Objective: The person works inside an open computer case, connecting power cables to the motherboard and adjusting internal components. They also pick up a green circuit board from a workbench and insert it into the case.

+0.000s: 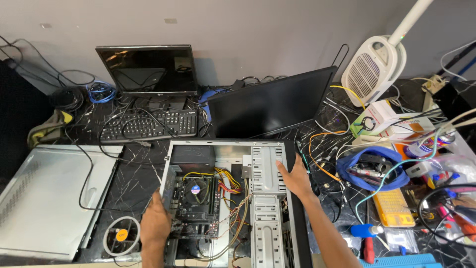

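An open desktop computer case (270, 151) lies flat on the dark table, its motherboard (196, 203) with a round cooler fan and bundles of coloured wires showing inside. My left hand (156, 223) grips the case's left wall near the motherboard's edge. On the right side, my right hand (296, 178) rests with fingers on the metal drive cage (266, 171) and the case's right rim.
The case's grey side panel (49, 198) lies at left, a loose round fan (121, 235) beside it. Behind stand a monitor (148, 69), a keyboard (148, 124) and a leaning black screen (270, 104). Cables, a blue pouch (369, 168), boxes and tools crowd the right.
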